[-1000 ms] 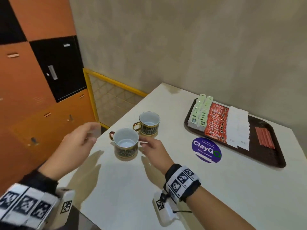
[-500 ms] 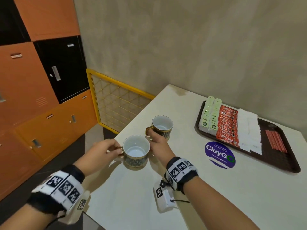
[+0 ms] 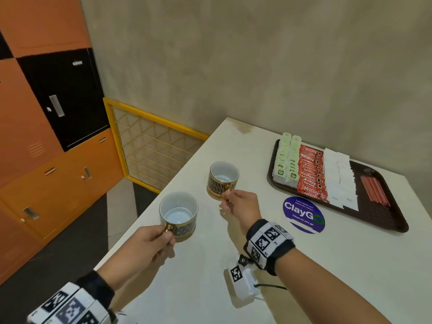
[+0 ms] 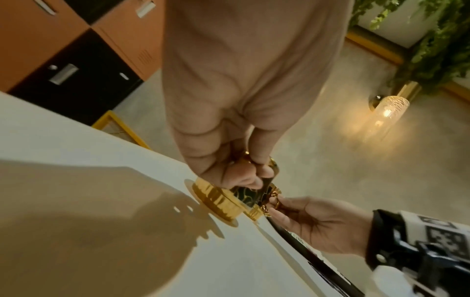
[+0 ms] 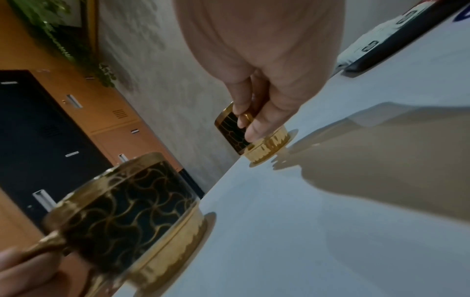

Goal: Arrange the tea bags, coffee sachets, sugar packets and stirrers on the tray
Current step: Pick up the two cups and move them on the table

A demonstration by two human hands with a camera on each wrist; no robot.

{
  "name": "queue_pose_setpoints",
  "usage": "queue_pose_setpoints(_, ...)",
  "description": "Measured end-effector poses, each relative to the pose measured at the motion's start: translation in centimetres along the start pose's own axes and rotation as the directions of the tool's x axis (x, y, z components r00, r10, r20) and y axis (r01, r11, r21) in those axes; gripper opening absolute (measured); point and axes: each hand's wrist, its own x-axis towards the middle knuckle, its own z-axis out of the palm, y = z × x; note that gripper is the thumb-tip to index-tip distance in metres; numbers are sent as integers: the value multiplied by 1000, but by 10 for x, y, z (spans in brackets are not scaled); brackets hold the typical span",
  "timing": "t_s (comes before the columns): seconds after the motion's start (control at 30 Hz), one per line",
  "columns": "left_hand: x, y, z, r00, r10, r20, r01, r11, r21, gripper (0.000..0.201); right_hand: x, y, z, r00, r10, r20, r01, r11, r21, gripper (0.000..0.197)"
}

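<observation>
— Pinching both gold handles: left hand (image 3: 149, 244) on the near black-and-gold ceramic cup (image 3: 178, 216), right hand (image 3: 240, 206) on the far cup (image 3: 223, 180).
— Keep them level; sachets already fill the brown plastic tray (image 3: 383, 213) on the white table (image 3: 327, 265).

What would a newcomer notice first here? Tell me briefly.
Two gold-and-black cups stand near the table's left edge, the left hand pinching the near cup by its handle, the right hand the far cup. Far right, a dark tray holds neat rows of sachets.

The red coffee sachets (image 3: 311, 174) read "NESCAFE"; the round table sticker (image 3: 303, 214) reads "ClayGo".
</observation>
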Motion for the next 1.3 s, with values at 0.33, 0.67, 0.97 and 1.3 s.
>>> queue_pose_setpoints(0.33,158,74,25,999,16,-27,-18,998,-68,30,50,-14,-9,951,-20,-308,0,998,-64,26)
queue_pose_setpoints(0.67,303,120,40,975,180,-129,-142,955,259,31,136,-32,-7,892,-46,-449,-25,988,-151,27)
queue_pose_setpoints(0.97,392,161,63,982,186,-45,-168,951,260,40,213,-48,-19,877,-95,-471,-41,962,-271,23)
queue_pose_setpoints(1.3,418,165,91,994,102,-41,-105,992,-72,38,254,-52,-18,795,-111,-597,-32,974,-224,29)
